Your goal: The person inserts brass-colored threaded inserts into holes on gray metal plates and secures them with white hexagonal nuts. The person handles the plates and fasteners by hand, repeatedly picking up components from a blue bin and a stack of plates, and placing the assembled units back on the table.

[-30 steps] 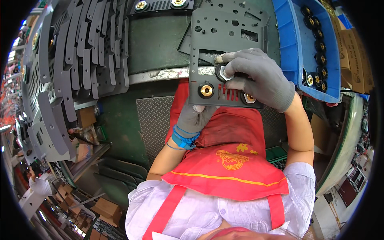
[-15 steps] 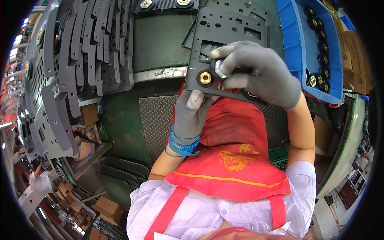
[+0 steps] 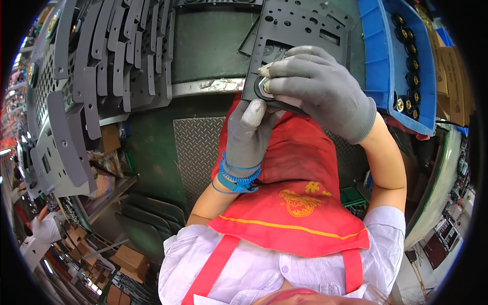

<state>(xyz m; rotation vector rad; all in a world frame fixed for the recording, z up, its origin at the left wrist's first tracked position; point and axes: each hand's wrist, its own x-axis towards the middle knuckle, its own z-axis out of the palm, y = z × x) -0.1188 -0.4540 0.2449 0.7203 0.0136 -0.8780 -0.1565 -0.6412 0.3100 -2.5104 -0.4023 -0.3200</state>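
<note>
A dark grey metal panel (image 3: 278, 34) with round holes and rectangular cutouts lies tilted at the bench's near edge. My gloved left hand (image 3: 243, 136) is closed on its near left corner, thumb on top and fingers hidden beneath. With my gloved right hand (image 3: 323, 91) I pinch a silver hex nut (image 3: 264, 88) at the panel's near left corner. The nut sits around the spot of a brass fitting, which it and my fingers now mostly hide. Part of the panel's near edge lies behind my right hand.
Several grey bent metal panels (image 3: 104, 56) stand in a row on the left. A blue bin (image 3: 373, 56) at the right holds several black round fittings (image 3: 413, 64) with brass centres. Cardboard boxes (image 3: 450, 76) stand beyond it. The bench's pale front edge (image 3: 208, 86) runs left of the panel.
My right hand has moved left and brought the hex nut from beside the brass fitting onto it. The panel and my left hand have shifted slightly, and the view has moved a little.
</note>
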